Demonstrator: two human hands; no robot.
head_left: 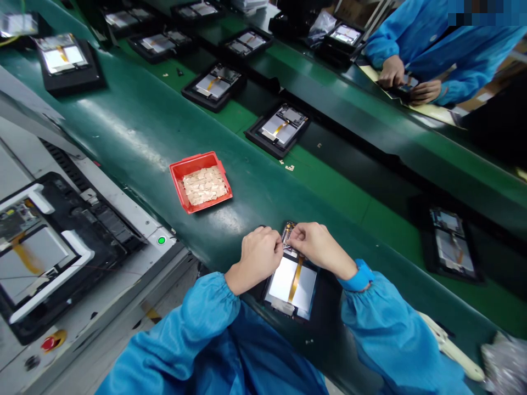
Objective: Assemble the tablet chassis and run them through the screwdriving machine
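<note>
An opened tablet-like device [290, 282], with silver battery panels and an orange ribbon cable, lies in a black tray in front of me. Over the upper left corner of the device is my left hand [260, 252], its fingers curled together; what they hold, if anything, is hidden. My right hand [315, 244] pinches at the circuit board near the top of the device, and anything between its fingertips is too small to name. A red bin [177, 186] of small beige pieces [206, 185] stands on the green bench, up and left of my hands.
Similar devices in black trays, such as one device [284, 126], line the green belt beyond. A machine [102, 263] stands at the left. A co-worker's hands [411, 88] are across the line. A cream-coloured tool [457, 351] and a plastic bag [506, 362] lie at lower right.
</note>
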